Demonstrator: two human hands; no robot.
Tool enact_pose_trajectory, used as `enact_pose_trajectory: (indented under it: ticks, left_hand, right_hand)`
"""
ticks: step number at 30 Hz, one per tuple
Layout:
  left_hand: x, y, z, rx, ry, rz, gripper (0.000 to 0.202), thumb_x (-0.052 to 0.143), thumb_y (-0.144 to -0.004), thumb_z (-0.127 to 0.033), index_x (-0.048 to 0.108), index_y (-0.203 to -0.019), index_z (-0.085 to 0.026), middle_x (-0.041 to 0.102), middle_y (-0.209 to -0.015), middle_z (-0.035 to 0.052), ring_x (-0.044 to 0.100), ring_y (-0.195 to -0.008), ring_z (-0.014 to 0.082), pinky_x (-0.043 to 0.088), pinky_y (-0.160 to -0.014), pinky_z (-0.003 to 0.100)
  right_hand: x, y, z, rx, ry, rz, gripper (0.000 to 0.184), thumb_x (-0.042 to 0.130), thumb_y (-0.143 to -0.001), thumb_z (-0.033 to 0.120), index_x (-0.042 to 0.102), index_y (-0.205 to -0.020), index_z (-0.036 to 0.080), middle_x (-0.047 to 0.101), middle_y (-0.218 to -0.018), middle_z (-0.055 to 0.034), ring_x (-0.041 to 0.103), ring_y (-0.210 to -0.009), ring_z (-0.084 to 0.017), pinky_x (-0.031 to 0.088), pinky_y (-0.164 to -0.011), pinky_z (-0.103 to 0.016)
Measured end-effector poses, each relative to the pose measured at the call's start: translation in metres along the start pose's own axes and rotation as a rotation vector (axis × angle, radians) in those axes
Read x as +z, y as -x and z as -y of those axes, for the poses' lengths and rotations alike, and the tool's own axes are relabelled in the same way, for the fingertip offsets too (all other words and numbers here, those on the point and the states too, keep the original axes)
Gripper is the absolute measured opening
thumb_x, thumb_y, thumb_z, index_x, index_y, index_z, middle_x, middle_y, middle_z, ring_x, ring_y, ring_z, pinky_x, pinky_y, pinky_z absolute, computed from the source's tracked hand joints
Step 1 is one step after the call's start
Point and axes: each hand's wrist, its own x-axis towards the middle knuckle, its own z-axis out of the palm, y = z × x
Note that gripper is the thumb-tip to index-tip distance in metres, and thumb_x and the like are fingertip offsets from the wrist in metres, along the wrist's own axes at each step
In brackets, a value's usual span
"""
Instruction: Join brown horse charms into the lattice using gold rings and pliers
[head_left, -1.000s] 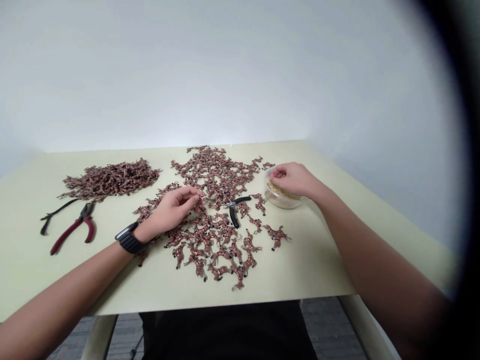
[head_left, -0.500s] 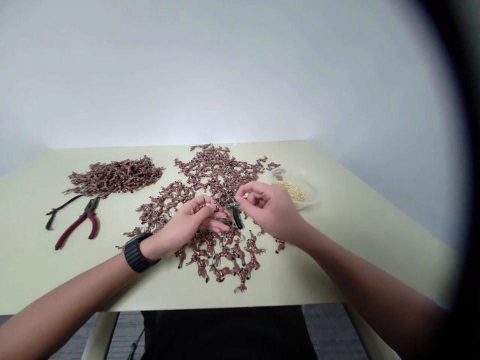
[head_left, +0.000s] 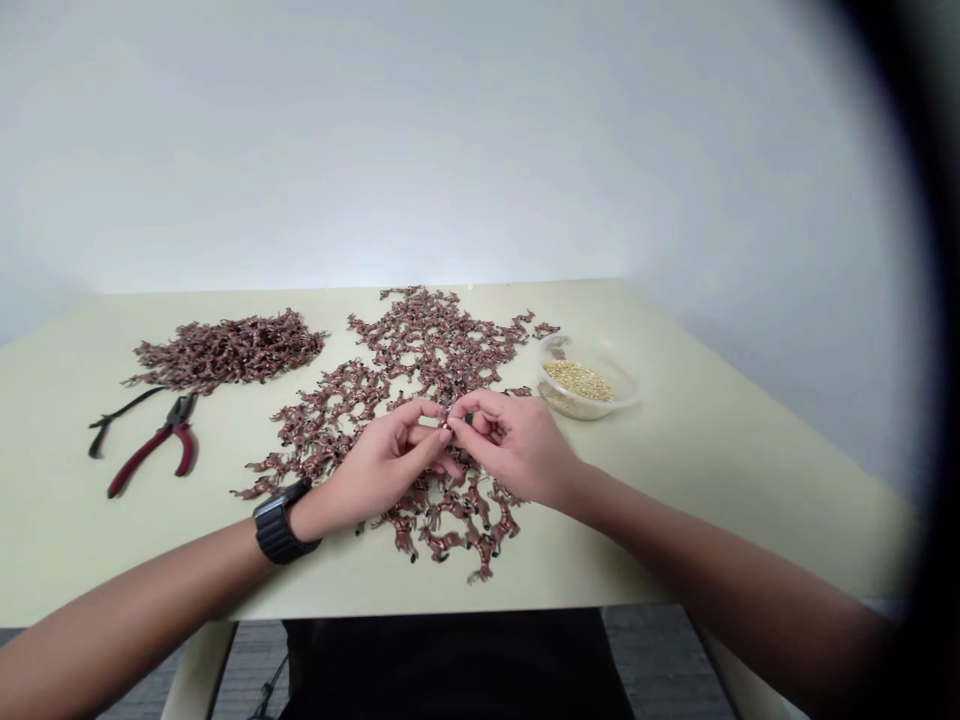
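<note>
My left hand (head_left: 382, 455) and my right hand (head_left: 525, 450) meet fingertip to fingertip above the spread of small brown animal figurines (head_left: 442, 545). A figurine is pinched between my left thumb and finger, mostly hidden by the fingers. My right thumb and index finger are closed at the same spot; whatever they hold is too small or covered to make out. A bit of a black handle (head_left: 469, 418) shows behind my right fingers, the rest of that tool being hidden. A dark watch (head_left: 281, 525) is on my left wrist.
To the right stands a clear plastic bowl (head_left: 626, 400) with small gold-coloured pieces (head_left: 577, 380). A dense heap of brown figurines (head_left: 232, 350) lies at the back left. In front of it are red-handled pliers (head_left: 142, 462) and a slim black tool (head_left: 101, 435).
My right hand has moved left and down from beside the bowl to meet my left fingertips. My left hand's spread fingers have drawn in; the black-handled tool is now mostly covered.
</note>
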Motion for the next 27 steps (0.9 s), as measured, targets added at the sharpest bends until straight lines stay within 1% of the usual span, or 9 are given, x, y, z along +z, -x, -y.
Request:
enact_pose_trajectory:
  ticks: [2, 5, 7, 11, 15, 19, 27]
  left_hand:
    - [-0.0001, 0.0001, 0.0006, 0.018, -0.056, -0.035, 0.037, 0.059, -0.098, -0.049, 0.057, -0.117, -0.017, 0.078, -0.08, 0.0072, 0.072, -0.064, 0.0171, 0.05, -0.054, 0.023]
    - [-0.0013, -0.0003, 0.0019, 0.047, -0.157, -0.088, 0.037, 0.058, -0.098, -0.048, 0.059, -0.119, -0.017, 0.078, -0.077, 0.0062, 0.07, -0.061, 0.0166, 0.049, -0.053, 0.022]
    - [-0.0022, -0.0003, 0.0023, 0.063, -0.222, -0.101, 0.034, 0.058, -0.098, -0.047, 0.06, -0.116, -0.018, 0.079, -0.077, 0.0052, 0.069, -0.06, 0.016, 0.049, -0.056, 0.023]
    - [-0.0034, 0.0006, 0.0012, 0.084, -0.29, -0.105, 0.028, 0.058, -0.098, -0.045, 0.063, -0.11, -0.02, 0.079, -0.078, 0.0025, 0.071, -0.066, 0.0172, 0.052, -0.064, 0.025]
    - [-0.0034, 0.0016, -0.0005, 0.106, -0.34, -0.127, 0.024, 0.059, -0.097, -0.041, 0.063, -0.106, -0.019, 0.079, -0.079, 0.0008, 0.07, -0.066, 0.0164, 0.052, -0.065, 0.024]
    - [-0.0026, 0.0018, -0.0022, 0.112, -0.374, -0.127, 0.022, 0.059, -0.097, -0.038, 0.064, -0.107, -0.019, 0.079, -0.082, 0.0008, 0.071, -0.071, 0.017, 0.052, -0.068, 0.024]
    - [-0.0016, 0.003, -0.0006, 0.126, -0.518, -0.143, 0.024, 0.057, -0.098, -0.036, 0.064, -0.115, -0.02, 0.079, -0.084, 0.0006, 0.074, -0.076, 0.0192, 0.053, -0.071, 0.025]
  right_hand:
    - [-0.0001, -0.0002, 0.0008, 0.007, -0.001, -0.009, 0.012, 0.06, -0.094, 0.026, 0.067, -0.089, 0.018, 0.044, -0.056, 0.0077, 0.039, -0.049, -0.007, 0.034, -0.053, -0.023]
    - [-0.0008, -0.0001, 0.0029, 0.01, -0.021, -0.003, 0.013, 0.06, -0.094, 0.027, 0.067, -0.089, 0.018, 0.043, -0.056, 0.0075, 0.038, -0.049, -0.008, 0.035, -0.053, -0.023]
    - [-0.001, 0.0003, 0.0042, 0.009, -0.025, 0.0, 0.012, 0.06, -0.094, 0.026, 0.068, -0.091, 0.018, 0.044, -0.057, 0.0072, 0.039, -0.05, -0.008, 0.035, -0.054, -0.023]
    - [0.0, 0.0012, 0.0056, 0.014, -0.023, -0.007, 0.011, 0.06, -0.093, 0.025, 0.068, -0.09, 0.018, 0.046, -0.058, 0.0065, 0.042, -0.051, -0.008, 0.037, -0.054, -0.023]
    - [0.0026, 0.0024, 0.0058, 0.009, -0.029, -0.03, 0.01, 0.06, -0.092, 0.025, 0.067, -0.09, 0.018, 0.047, -0.058, 0.0062, 0.043, -0.051, -0.009, 0.037, -0.054, -0.023]
    - [0.0057, 0.0039, 0.0038, -0.033, 0.017, -0.055, 0.009, 0.06, -0.093, 0.024, 0.067, -0.091, 0.018, 0.048, -0.059, 0.006, 0.045, -0.051, -0.008, 0.039, -0.055, -0.022]
    - [0.0088, 0.0052, -0.0032, -0.135, 0.166, -0.064, 0.012, 0.056, -0.096, 0.024, 0.066, -0.093, 0.018, 0.052, -0.061, 0.0045, 0.047, -0.054, -0.01, 0.04, -0.06, -0.024]
